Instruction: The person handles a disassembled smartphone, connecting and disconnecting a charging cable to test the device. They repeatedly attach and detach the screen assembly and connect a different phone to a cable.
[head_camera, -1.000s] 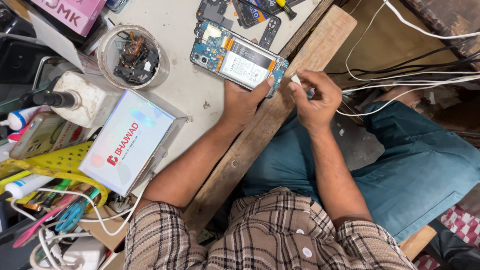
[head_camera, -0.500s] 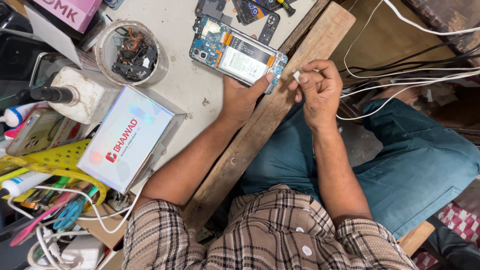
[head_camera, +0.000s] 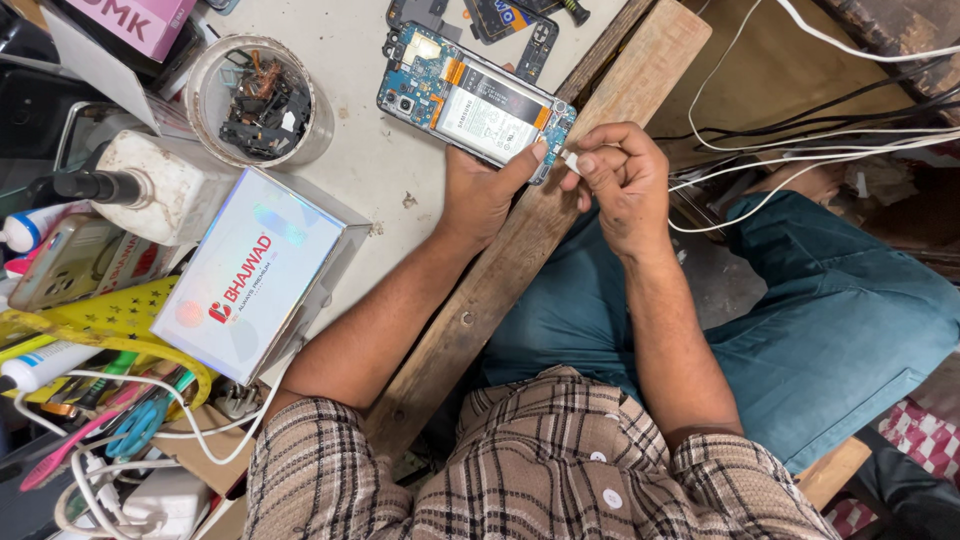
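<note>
Pinning down the opened phone (head_camera: 470, 105) with our left hand (head_camera: 480, 195), we've got the thumb pressed on its near end, right by the wooden edge strip (head_camera: 560, 215) of the tabletop (head_camera: 350, 150). The phone has its back cover off, so the battery and blue circuit board are showing. Its long axis runs diagonally, from the camera end farthest from us down to the end under our thumb.

Our right hand (head_camera: 625, 180) sits just beside that same near end, off the tabletop side. Its grip is pinched nearly shut on a small white connector (head_camera: 572, 160), which looks like the plug of one of the white cables (head_camera: 800, 150) trailing away from the phone. The plug's tip points toward the phone's near end, close to it, though we can't tell if it's touching. So the right hand is the one lined up with the port end, while the left only steadies.

Containers: past the phone's camera end stands a round clear tub (head_camera: 258, 100) holding a jumble of dark little parts and some copper-coloured bits. Nearer us than the tub lies a shiny white flat box (head_camera: 255, 275), lid closed, contents hidden.
</note>
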